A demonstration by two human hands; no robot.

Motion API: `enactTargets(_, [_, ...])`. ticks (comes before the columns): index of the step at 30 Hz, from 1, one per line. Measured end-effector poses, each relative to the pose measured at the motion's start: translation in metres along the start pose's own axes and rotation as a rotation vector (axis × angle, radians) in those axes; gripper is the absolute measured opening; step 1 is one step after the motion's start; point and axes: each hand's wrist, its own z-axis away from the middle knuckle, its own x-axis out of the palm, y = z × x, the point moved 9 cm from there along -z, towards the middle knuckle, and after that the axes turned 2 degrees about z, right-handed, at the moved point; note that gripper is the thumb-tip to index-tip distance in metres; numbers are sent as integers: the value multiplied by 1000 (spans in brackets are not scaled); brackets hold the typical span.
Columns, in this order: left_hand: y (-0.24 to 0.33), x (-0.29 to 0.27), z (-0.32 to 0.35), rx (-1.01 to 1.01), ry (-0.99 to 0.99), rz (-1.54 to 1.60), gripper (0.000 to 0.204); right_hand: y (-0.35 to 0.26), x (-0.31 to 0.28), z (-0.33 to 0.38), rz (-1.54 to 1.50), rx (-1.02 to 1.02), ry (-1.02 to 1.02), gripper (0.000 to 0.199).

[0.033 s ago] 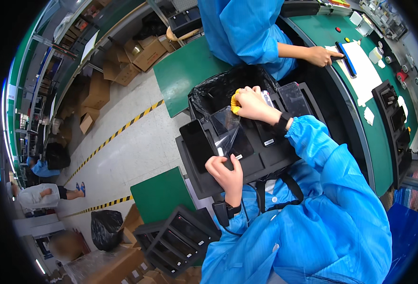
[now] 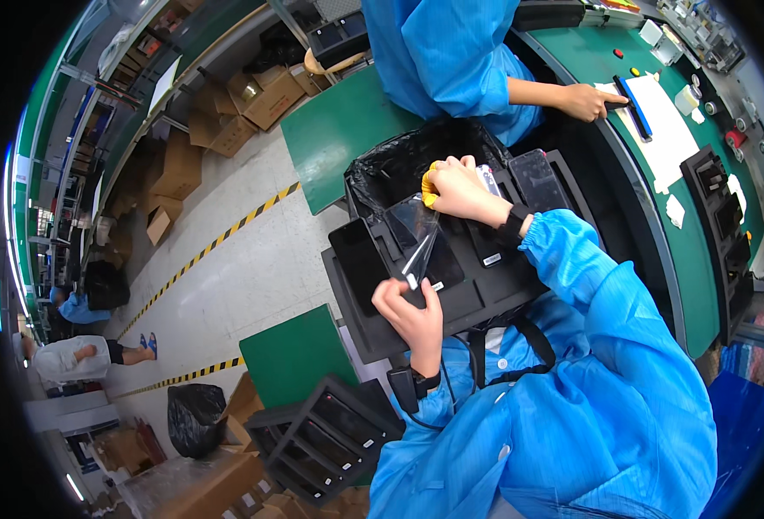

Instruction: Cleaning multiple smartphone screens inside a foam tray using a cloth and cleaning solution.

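A black tray (image 2: 477,298) holds flat dark panels that look like phone screens. Over the middle panel (image 2: 445,264) runs a creased, clear film (image 2: 422,251), with a small white tab at its near end. There, my left hand (image 2: 415,320) pinches the film's near corner. My right hand (image 2: 464,195) is curled over the far end of that panel, yellow ribbed covers on its fingers; its fingertips are hidden. To the left lies a second dark panel (image 2: 358,259); others lie to the right, one under my right wrist.
A black bag-lined bin (image 2: 369,177) stands beyond the tray. At the green bench (image 2: 572,56), a co-worker's hand (image 2: 585,102) touches a blue bar on white paper. More black trays (image 2: 326,441) with panels stand at lower left. Cardboard boxes (image 2: 269,95) lie farther off.
The near end of the clear film and its white tab have shifted slightly right and nearer me. The film is drawn into a narrower fold. My hands have barely moved.
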Motion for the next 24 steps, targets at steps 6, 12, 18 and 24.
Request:
enactTargets(6, [8,20,-44,115,-211,-39,10,-8,2,-5,95,17,5,22])
enactTargets(12, [-33,64,17,-911,-508,840,34,-3,3,-7,94,34,-29,20])
enactTargets(18, [21,9,-17,-245,-412,-211,37,2,11,-11,128,13,-117,19])
enactTargets(24, [33,49,-7,214,-501,-302,37,-36,-9,2,212,-258,152,18])
